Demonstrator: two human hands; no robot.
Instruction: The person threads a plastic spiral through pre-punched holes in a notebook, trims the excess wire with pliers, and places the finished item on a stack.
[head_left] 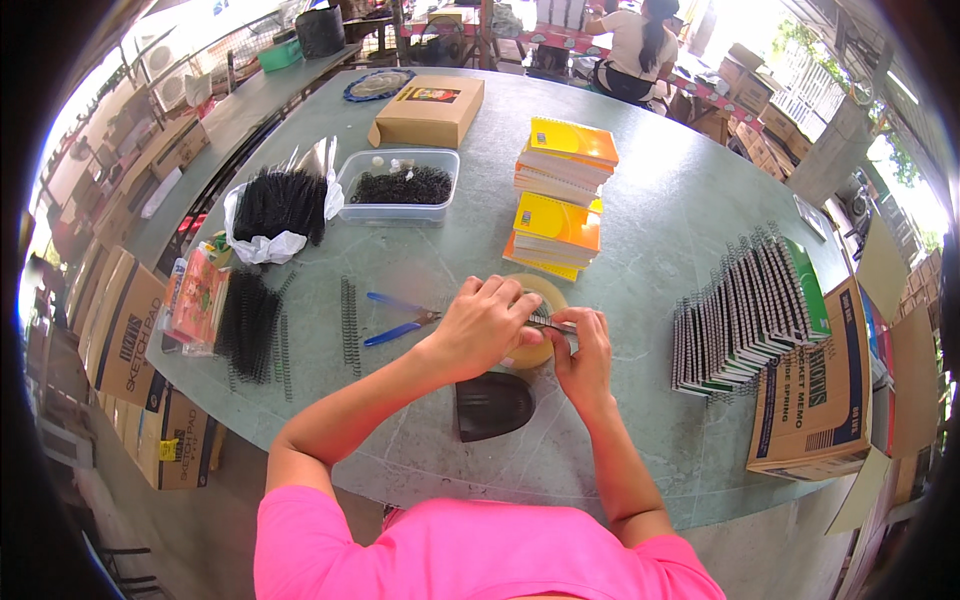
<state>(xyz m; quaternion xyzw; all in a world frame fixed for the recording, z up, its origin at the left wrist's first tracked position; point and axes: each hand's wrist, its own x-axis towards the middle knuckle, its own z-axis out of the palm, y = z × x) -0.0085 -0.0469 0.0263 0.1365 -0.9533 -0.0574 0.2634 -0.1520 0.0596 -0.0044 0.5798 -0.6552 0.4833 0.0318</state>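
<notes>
Head view, my left hand (483, 325): fingers curled in a closed grip over the near end of a small spiral-bound notepad (545, 322), knuckles up, resting on the round tan tape roll (535, 335).
Head view, my right hand (583, 350): thumb and forefinger pinched shut on the notepad's thin black wire coil at its 3 o'clock end.
Where it sits: the notepad lies across the tape roll, at the middle of the grey-green tabletop (650, 200), just ahead of my chest.
How it handles: light, I judge; the pages flex, the wire is springy and slips easily, so hold the covers flat and the coil by its tip.
At 9 o'clock: blue-handled pliers (398, 320), loose black wire coils (349, 325), a heap of them (248, 322).
At 11 o'clock: a clear plastic tub of black coils (400, 185).
At 12 o'clock: a stack of yellow notebooks (560, 195).
At 3 o'clock: a leaning row of finished spiral pads (745, 315), well apart.
At 6 o'clock: a dark curved object (492, 405), near my wrists, the closest thing to catch.
</notes>
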